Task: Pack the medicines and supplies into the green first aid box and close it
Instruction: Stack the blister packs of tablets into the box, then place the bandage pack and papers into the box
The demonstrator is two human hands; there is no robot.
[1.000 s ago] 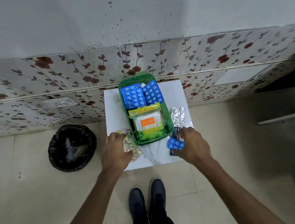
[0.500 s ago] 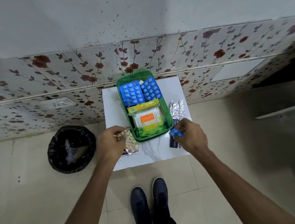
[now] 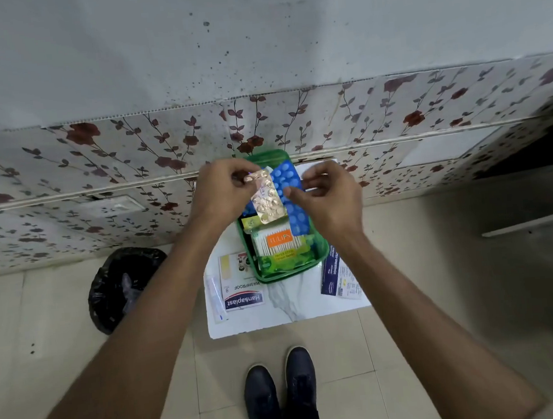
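Plain grey wall (image 3: 253, 37) up top, speckled with dark spots, and below it a band of floral panel (image 3: 96, 158) with red roses on vines. Floor (image 3: 441, 278) is beige tile. A small white marble-look tabletop (image 3: 294, 311) sits dead centre, with a black-lined bin (image 3: 121, 286) at 9 o'clock from it. Light's flat and dimmer toward 3 o'clock.
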